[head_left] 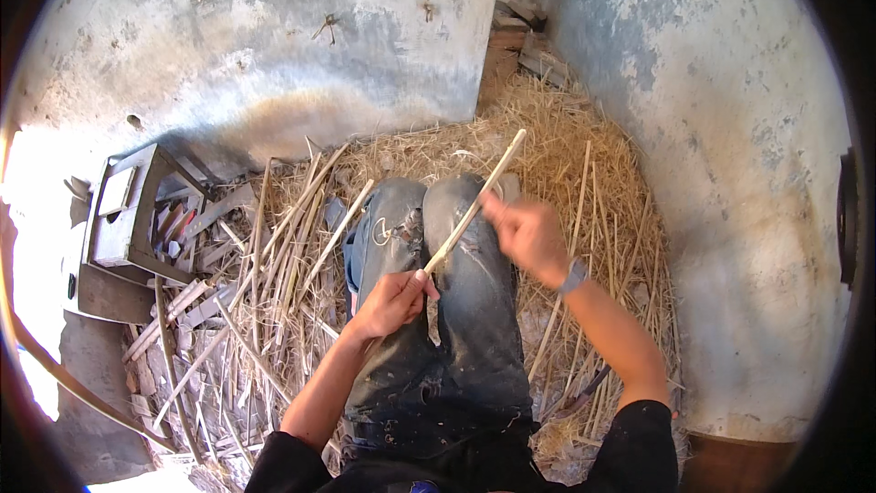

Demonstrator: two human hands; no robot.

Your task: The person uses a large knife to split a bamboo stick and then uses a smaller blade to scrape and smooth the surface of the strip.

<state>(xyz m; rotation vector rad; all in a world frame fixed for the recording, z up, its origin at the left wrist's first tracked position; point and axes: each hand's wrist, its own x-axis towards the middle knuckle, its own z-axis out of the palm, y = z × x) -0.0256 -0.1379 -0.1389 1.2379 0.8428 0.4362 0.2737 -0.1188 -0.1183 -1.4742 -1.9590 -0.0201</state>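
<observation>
A pale, slender wooden stick (pixel 497 167) slants up and to the right over my knees. My left hand (pixel 394 303) is closed around its lower end, thumb on top. Beside the stick's upper half is my right hand (pixel 529 236), slightly blurred, its fingers curled and the foremost fingertips at the stick. Something small and greyish shows by those fingertips, but I cannot make out what they grip. Under both hands are my legs in worn, dusty dark trousers (pixel 474 310).
Long sticks and split strips (pixel 301 210) lie heaped on the left. Straw and shavings (pixel 547 123) cover the floor ahead, with more long strips (pixel 584 210) at right. A wooden stool-like frame (pixel 132 228) stands far left. Weathered walls (pixel 301 46) close in ahead and right.
</observation>
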